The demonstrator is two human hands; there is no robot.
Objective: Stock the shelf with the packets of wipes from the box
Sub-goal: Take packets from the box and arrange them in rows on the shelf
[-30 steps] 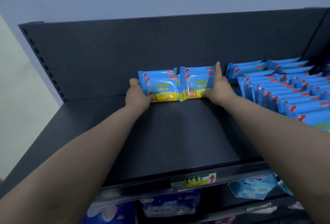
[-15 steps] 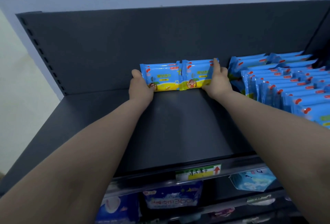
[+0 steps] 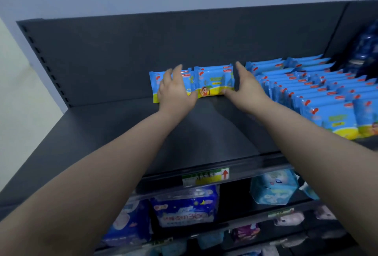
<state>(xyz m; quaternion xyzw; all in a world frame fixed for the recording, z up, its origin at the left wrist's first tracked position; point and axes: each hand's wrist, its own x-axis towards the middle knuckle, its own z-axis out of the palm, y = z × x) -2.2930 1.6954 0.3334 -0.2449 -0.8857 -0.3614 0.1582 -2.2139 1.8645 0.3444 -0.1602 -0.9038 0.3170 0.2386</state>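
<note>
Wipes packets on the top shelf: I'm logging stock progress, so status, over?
Left hand open, fingers flat on left packet. Right hand open, pressing end of right packet. Both upright at the back panel. Stocked rows apart, on the right.

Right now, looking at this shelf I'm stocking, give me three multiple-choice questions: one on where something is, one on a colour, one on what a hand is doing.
1. Where on the top shelf does the right packet stand?
A) at its front edge
B) against the back panel
C) in its left corner

2. What colour is the arrow on the price label?
A) red
B) green
C) black

3. How is the right hand?
A) a fist
B) fingers straight, at the right packet's end
C) gripping a box

Answers: 1 B, it stands at the panel's foot; 2 A, a red arrow points up; 3 B, flat fingers lie along the packet's end.
</note>
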